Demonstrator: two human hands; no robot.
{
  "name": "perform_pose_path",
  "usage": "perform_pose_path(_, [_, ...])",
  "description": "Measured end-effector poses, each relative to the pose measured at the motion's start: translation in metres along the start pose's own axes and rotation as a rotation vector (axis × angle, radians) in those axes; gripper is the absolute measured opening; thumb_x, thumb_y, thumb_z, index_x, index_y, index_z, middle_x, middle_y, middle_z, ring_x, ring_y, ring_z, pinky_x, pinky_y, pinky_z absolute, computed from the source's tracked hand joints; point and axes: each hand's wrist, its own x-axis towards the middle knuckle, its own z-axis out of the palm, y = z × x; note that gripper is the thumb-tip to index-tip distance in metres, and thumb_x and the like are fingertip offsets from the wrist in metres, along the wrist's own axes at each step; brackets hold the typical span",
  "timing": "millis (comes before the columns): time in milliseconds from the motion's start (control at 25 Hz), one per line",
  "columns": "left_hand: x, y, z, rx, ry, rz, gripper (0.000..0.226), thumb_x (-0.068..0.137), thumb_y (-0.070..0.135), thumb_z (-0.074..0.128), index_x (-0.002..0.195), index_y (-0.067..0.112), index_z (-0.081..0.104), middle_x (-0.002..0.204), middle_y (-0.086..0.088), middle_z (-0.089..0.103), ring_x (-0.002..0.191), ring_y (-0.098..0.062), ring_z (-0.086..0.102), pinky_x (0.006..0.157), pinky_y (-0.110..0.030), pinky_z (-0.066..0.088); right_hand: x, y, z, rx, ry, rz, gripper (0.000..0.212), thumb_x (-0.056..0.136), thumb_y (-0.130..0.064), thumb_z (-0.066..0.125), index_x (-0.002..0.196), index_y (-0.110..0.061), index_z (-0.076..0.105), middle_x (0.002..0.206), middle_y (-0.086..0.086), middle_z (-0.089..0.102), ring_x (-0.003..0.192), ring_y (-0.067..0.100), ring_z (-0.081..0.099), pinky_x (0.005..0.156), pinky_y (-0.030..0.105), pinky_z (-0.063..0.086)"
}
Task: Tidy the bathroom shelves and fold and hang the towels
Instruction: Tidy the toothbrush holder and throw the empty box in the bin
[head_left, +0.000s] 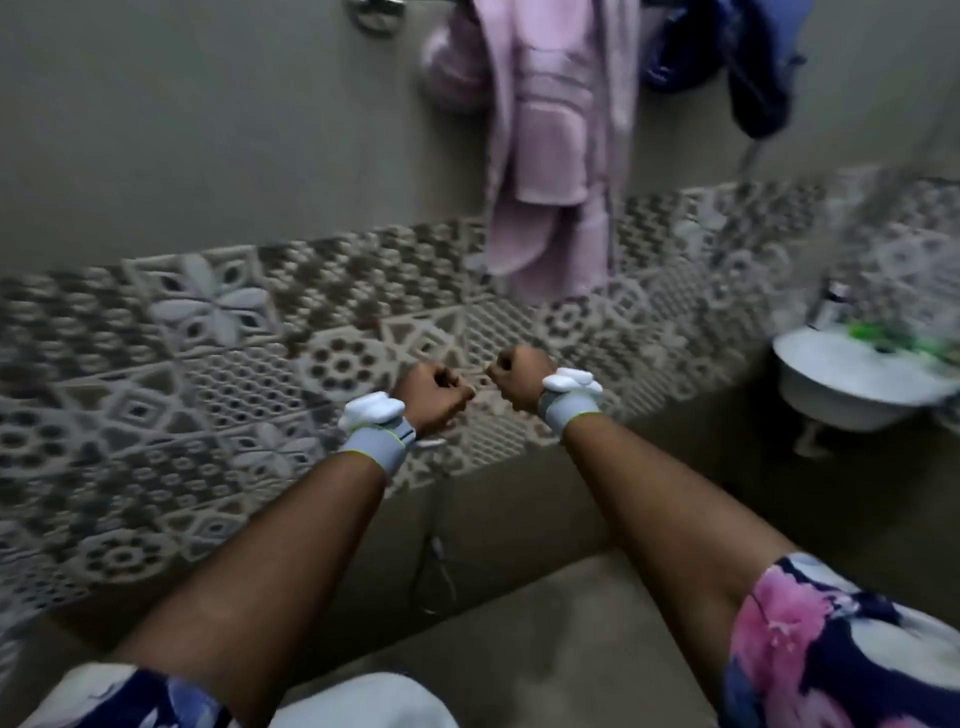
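A small gap is open between the left grip (431, 391) and the right grip (519, 376). The tiled wall (208, 364) stands past both. The pink towel (550, 156) hangs above them. The white sink (841, 402) sticks out well to their right.

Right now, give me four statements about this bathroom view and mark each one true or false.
1. A pink towel hangs on the wall. True.
2. The left hand grips the pink towel. False: its fingers are curled on nothing, well below the towel.
3. A dark blue cloth hangs to the right of the pink towel. True.
4. The right hand rests on the white basin. False: it is a fist held in front of the patterned tiles, apart from the basin.
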Motion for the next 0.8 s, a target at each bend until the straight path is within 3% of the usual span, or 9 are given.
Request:
perform_pose_path(160, [-0.013, 0.078, 0.180, 0.059, -0.275, 0.104, 0.018, 0.083, 0.019, 0.065, 0.065, 0.015, 0.064, 0.073, -0.015, 0.071, 0.050, -0.021, 0.060, 0.041, -0.015, 0.042, -0.075, 0.171, -0.085, -0.055, 0.123, 0.298, 0.028, 0.092, -0.029, 0.053, 0.081, -0.006, 0.064, 0.098, 0.023, 0.069, 0.093, 0.039, 0.064, 0.074, 0.033, 0.048])
perform_pose_path(240, [-0.030, 0.129, 0.272, 0.075, -0.435, 0.196, 0.013, 0.082, 0.020, 0.065, 0.071, 0.014, 0.069, 0.069, -0.010, 0.069, 0.049, -0.015, 0.059, 0.042, -0.015, 0.040, -0.132, 0.252, -0.140, -0.053, 0.229, 0.462, 0.030, 0.092, -0.031, 0.056, 0.094, -0.003, 0.069, 0.104, 0.019, 0.069, 0.100, 0.035, 0.063, 0.075, 0.030, 0.045])
perform_pose_path(320, [-0.048, 0.174, 0.345, 0.100, -0.562, 0.296, 0.009, 0.080, 0.019, 0.068, 0.074, 0.013, 0.071, 0.069, -0.007, 0.067, 0.045, -0.008, 0.054, 0.047, -0.017, 0.043, -0.185, 0.316, -0.185, -0.040, 0.341, 0.626, 0.028, 0.091, -0.030, 0.058, 0.090, -0.006, 0.071, 0.103, 0.016, 0.070, 0.101, 0.033, 0.063, 0.078, 0.029, 0.046])
perform_pose_path(400, [-0.073, 0.217, 0.405, 0.099, -0.682, 0.373, 0.009, 0.078, 0.019, 0.069, 0.076, 0.011, 0.072, 0.072, -0.009, 0.070, 0.051, -0.013, 0.056, 0.057, -0.023, 0.048, -0.240, 0.369, -0.222, -0.011, 0.432, 0.776, 0.026, 0.090, -0.031, 0.058, 0.082, -0.009, 0.071, 0.095, 0.017, 0.072, 0.094, 0.033, 0.066, 0.079, 0.029, 0.049])
perform_pose_path(520, [-0.127, 0.282, 0.490, 0.108, -0.919, 0.549, 0.012, 0.073, 0.026, 0.069, 0.065, 0.017, 0.070, 0.070, -0.007, 0.070, 0.055, -0.017, 0.060, 0.064, -0.030, 0.055, -0.339, 0.433, -0.264, 0.079, 0.596, 0.978, 0.034, 0.092, -0.028, 0.058, 0.068, -0.007, 0.065, 0.078, 0.021, 0.072, 0.064, 0.030, 0.066, 0.076, 0.034, 0.056])
perform_pose_path(600, [-0.160, 0.315, 0.534, 0.128, -1.035, 0.651, 0.015, 0.071, 0.030, 0.068, 0.059, 0.020, 0.067, 0.074, -0.009, 0.072, 0.058, -0.022, 0.064, 0.058, -0.028, 0.055, -0.394, 0.457, -0.282, 0.093, 0.668, 1.080, 0.035, 0.092, -0.027, 0.057, 0.067, -0.005, 0.064, 0.078, 0.021, 0.072, 0.051, 0.023, 0.059, 0.070, 0.034, 0.054])
perform_pose_path(680, [-0.195, 0.347, 0.578, 0.137, -1.152, 0.750, 0.018, 0.077, 0.026, 0.068, 0.061, 0.020, 0.065, 0.077, -0.010, 0.073, 0.058, -0.024, 0.065, 0.047, -0.019, 0.047, -0.441, 0.478, -0.300, 0.076, 0.742, 1.179, 0.033, 0.092, -0.027, 0.058, 0.071, -0.002, 0.066, 0.078, 0.021, 0.072, 0.049, 0.023, 0.058, 0.069, 0.035, 0.055])
perform_pose_path(800, [-0.225, 0.397, 0.623, 0.145, -1.268, 0.907, 0.014, 0.082, 0.022, 0.067, 0.068, 0.020, 0.066, 0.075, -0.009, 0.071, 0.059, -0.026, 0.067, 0.041, -0.015, 0.043, -0.486, 0.502, -0.333, 0.050, 0.829, 1.278, 0.036, 0.093, -0.027, 0.056, 0.068, -0.003, 0.066, 0.074, 0.019, 0.071, 0.047, 0.021, 0.059, 0.061, 0.029, 0.053])
